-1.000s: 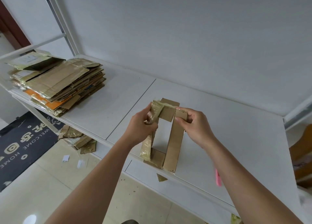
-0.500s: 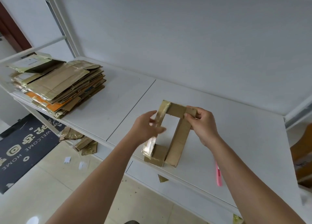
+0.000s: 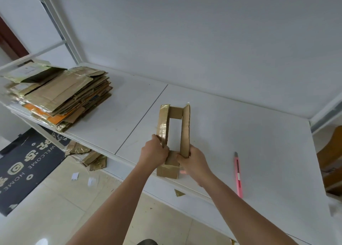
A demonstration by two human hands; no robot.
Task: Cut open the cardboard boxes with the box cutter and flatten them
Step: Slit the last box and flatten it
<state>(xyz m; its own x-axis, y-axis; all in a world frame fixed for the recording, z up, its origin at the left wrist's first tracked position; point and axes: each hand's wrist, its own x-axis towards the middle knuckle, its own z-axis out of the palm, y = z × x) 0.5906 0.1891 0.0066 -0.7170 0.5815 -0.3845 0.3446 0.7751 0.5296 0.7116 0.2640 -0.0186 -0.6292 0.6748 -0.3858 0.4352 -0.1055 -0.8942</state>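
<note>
Both ends cut open, small cardboard box (image 3: 174, 132) on table (image 3: 240, 133) gripped by left hand (image 3: 154, 152) and right hand (image 3: 192, 161), unflattened; stack of flattened boxes (image 3: 59, 95) done, box cutter (image 3: 238, 172) idle.

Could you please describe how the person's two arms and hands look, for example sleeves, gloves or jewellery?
Both forearms are bare up to the bottom edge of the picture, so no sleeve is visible. The left hand and the right hand wear no gloves. No watch, bracelet or ring can be seen on the parts that show, though some fingers are hidden behind the cardboard box.
</note>
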